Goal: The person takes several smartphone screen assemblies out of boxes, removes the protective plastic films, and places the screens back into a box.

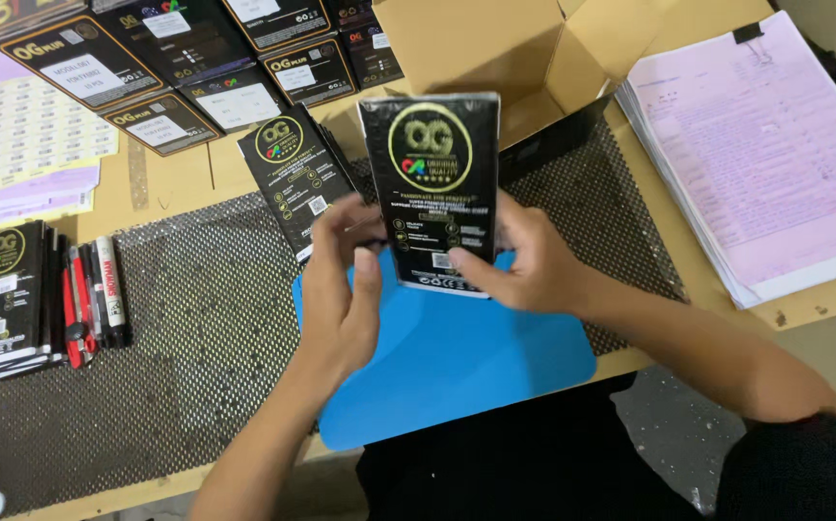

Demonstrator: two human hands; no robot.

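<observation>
Both hands pinch a black flat box by its lower edges above the blue mat: left hand on the left edge, right hand on the right. The mat's near edge overhangs the counter; bare mesh liner lies open to the left.

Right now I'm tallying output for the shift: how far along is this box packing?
Done, it seems: black boxes lie in rows at the top left. In hand: the left hand and right hand hold one flat black package over the blue mat. Left: a black stack by the markers; the cardboard carton stands open.
</observation>
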